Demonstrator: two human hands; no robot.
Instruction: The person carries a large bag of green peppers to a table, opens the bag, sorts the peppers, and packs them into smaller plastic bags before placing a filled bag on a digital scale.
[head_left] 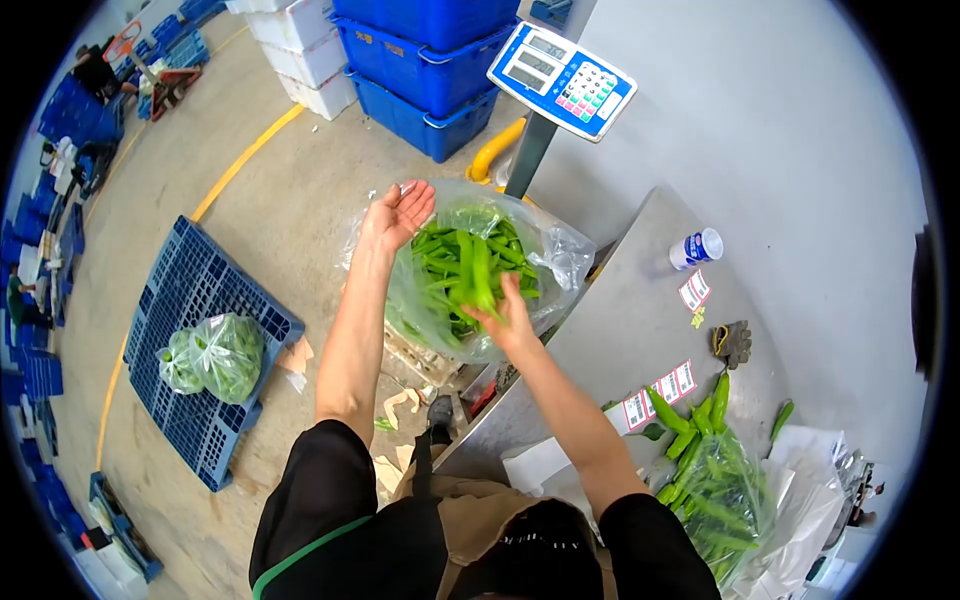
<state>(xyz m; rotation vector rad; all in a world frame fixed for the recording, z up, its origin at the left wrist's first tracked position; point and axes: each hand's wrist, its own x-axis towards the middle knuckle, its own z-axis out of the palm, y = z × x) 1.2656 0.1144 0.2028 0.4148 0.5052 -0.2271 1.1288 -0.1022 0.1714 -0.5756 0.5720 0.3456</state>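
A big clear plastic bag (400, 300) stands wide at the mouth, with many long green peppers (440, 260) inside. Over its middle, my right hand (508, 318) grips a few green peppers (478, 268), somewhat blurred by motion. At the bag's upper left rim is my left hand (403, 210), palm up with the fingers stretched out; I see nothing in it. Whether it touches the plastic I cannot tell. Behind the bag rises a weighing scale display (565, 80) on a post; the bag hides what lies beneath it.
On the metal table (590, 350) are a white-and-blue cup (696, 249), printed labels (660, 396), a glove (732, 344) and another bag of peppers (715, 500). A blue pallet (170, 420) with two filled bags (228, 358) lies left. Blue crates (425, 70) are stacked behind.
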